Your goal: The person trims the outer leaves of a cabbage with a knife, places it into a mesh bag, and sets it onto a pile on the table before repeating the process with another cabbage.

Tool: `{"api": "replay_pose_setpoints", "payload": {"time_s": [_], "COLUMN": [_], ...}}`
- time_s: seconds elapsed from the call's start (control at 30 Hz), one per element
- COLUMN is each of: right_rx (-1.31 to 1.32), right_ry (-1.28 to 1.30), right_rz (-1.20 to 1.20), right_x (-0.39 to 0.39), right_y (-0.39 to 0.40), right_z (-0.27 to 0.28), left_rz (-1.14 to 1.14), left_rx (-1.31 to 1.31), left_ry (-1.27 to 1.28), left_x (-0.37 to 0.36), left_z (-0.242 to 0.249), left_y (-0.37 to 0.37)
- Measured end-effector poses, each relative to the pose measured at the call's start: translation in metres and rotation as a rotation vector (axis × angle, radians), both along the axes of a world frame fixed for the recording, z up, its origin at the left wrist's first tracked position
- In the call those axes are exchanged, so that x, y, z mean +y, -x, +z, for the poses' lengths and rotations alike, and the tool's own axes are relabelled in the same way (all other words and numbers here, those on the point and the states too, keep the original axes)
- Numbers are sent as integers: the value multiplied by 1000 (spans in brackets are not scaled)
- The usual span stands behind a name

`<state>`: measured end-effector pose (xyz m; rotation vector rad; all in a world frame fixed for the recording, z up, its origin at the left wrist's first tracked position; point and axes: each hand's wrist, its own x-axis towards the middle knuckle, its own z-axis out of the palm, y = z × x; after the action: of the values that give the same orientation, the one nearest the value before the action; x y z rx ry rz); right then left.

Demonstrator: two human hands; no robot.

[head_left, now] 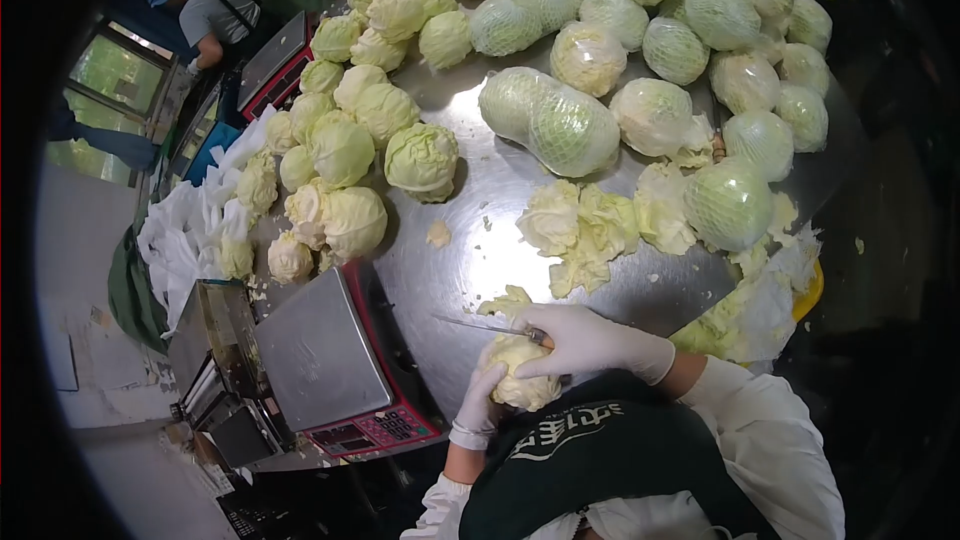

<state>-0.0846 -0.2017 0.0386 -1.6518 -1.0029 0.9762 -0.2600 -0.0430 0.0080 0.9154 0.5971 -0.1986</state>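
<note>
Close to my body, my left hand [481, 402], in a white glove, grips a small pale cabbage [526, 390] from its side. My right hand [598, 342], also gloved, is closed on the handle of a knife [478, 324]. Its thin blade points left above the cabbage, and part of the right hand rests against the cabbage's upper side. Just beyond the blade lies a torn piece of leaf [507, 300]. Loose cabbage leaves [580, 228] are heaped farther up the metal table [450, 250].
Bare cabbages [343, 147] crowd the table's left side; wrapped cabbages [570, 132] fill the back and right. At left stands a red-framed scale [325, 345], near white plastic bags [205, 215]. Leaf scraps [745, 315] hang at the right edge. A person [215, 5] is working at upper left.
</note>
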Motion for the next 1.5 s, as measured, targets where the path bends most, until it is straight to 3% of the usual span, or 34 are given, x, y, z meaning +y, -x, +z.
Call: {"api": "replay_pose_setpoints", "payload": {"time_s": [0.13,0.17,0.2,0.27,0.33,0.4,0.47,0.5,0.53,0.6,0.67,0.7,0.77,0.8,0.9,0.97,1.03,1.1,1.13,1.2,1.3,1.37,1.4,1.47,1.5], "right_rx": [568,317,318,-242,-247,-255,-170,-71,-83,73,132,204,323,420,650,504,374,310,481,330,405,201,132,33,37], "right_ry": [55,56,49,61,-16,-99,-46,-7,-40,-85,-161,-203,105,215,39,59,40,-89,13,63,49,-43,-22,26,-26], "right_rz": [-327,-417,-415,-493,-525,-561,-453,-428,-421,-417,-436,-472,-407,-407,-385,-286,-323,-316,-301,-344,-410,-484,-506,-583,-611], "right_x": [-6,-13,-21,-36,-39,-35,-32,-29,-26,-26,-29,-30,-43,-47,-62,-76,-82,-88,-92,-96,-100,-99,-98,-97,-97], "right_y": [-2,-11,-16,-26,-22,-16,-11,-10,-7,4,20,22,21,27,59,70,76,84,83,80,78,84,84,79,78], "right_z": [-15,-6,-10,-22,-27,-27,-22,-14,-22,-49,-51,-44,-1,2,-55,-85,-98,-106,-96,-84,-81,-107,-106,-97,-102], "left_rz": [212,291,371,348,49,48,-115,63,72,416,396,480,584,654,888,1033,1078,1312,1190,931,760,679,647,590,446], "left_rx": [88,29,-34,-135,-77,-77,-166,-226,-243,-282,-284,-245,-218,-241,-85,16,8,93,283,547,635,758,729,-98,-379], "left_ry": [270,471,670,621,-219,-212,-687,-443,-473,348,454,408,265,73,-194,-278,-671,-883,-1191,-1478,-1484,-1754,-1760,-2068,-1974], "left_x": [8,9,11,12,17,22,26,34,45,78,121,146,199,234,315,356,421,449,498,508,476,404,383,343,305], "left_z": [-17,-14,-11,-17,-16,3,24,23,30,54,87,96,106,98,84,72,35,17,-14,-11,23,60,55,48,46], "left_y": [9,9,8,11,12,1,-10,-17,-23,-34,-51,-59,-81,-90,-119,-137,-138,-151,-140,-135,-163,-197,-218,-251,-269]}}
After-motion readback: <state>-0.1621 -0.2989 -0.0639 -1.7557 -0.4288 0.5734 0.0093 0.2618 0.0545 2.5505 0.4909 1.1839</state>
